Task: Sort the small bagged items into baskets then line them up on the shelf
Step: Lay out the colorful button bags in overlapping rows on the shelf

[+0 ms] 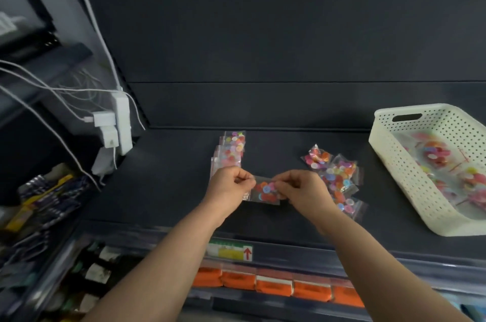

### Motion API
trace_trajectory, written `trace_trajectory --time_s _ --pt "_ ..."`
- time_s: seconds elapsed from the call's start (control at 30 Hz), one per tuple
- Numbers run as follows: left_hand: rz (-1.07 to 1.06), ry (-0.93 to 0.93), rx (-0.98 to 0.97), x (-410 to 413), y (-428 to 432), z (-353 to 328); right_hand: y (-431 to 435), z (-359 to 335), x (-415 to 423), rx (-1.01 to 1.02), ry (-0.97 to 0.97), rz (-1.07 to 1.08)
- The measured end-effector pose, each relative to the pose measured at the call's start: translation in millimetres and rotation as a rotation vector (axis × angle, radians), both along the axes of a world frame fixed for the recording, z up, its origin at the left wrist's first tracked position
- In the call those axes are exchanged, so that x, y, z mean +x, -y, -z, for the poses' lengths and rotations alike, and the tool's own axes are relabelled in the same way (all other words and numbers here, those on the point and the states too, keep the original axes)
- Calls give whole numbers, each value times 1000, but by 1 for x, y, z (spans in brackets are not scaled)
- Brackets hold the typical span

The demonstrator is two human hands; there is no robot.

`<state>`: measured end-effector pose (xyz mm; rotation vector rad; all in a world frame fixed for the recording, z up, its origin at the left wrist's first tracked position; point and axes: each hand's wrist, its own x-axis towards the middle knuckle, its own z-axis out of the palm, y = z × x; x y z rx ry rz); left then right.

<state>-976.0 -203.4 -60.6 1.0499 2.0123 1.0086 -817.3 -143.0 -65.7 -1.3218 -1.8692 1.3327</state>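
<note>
Button bag (pixel 265 191) spans between left hand (pixel 228 186) and right hand (pixel 303 190), their fingers (pixel 283 184) pinching its ends.

Dim, soft-focus wide-angle view; edges bend and blur noticeably.

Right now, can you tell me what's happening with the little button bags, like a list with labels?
left hand: pinches the left end of the held bag
right hand: pinches its right end
held bag: clear, with coloured buttons inside
neat stack: button bags on the shelf, behind the left hand
loose pile: button bags on the shelf, beside the right hand
basket: white with holes, at the right, more button bags inside
</note>
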Motion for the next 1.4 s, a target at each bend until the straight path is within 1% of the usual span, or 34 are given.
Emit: trace_trajectory --time_s 0.17,0.3,0.43,0.57,0.63,0.73,0.8,0.83,0.9,1.0,1.17,1.23,1.27,1.33,1.4 --pt "-64 -113 -62 -39 34 12 24 8 -40 59 136 -46" --pt "-94 -221 -83 -62 45 16 38 10 -65 67 158 -69" --pt "-68 -282 -101 -73 41 18 40 10 -81 109 166 29" --pt "-9 -390 -148 -73 35 19 44 9 -86 228 281 70" --pt "5 -412 -141 -74 35 18 45 8 -84 300 349 73" --pt "20 -450 -66 -71 32 13 42 7 -70 478 497 83" --pt "70 -474 -25 -64 25 8 39 9 -55 598 577 104" --pt "107 -472 -17 -57 21 5 38 11 -46 627 611 114" --pt "170 -450 -15 -45 13 2 35 14 -32 647 682 126" --pt "270 -434 -10 -12 -2 1 31 15 1 641 749 210" --pt "438 -453 -82 43 -23 2 26 8 56 468 884 331" --pt "492 -450 -133 59 -29 5 23 8 70 410 878 307" --pt "503 -453 -150 66 -32 7 21 9 75 394 827 274" --pt "490 -466 -164 77 -36 7 18 10 79 349 616 216" --pt "457 -477 -177 83 -39 6 15 7 80 324 434 232"
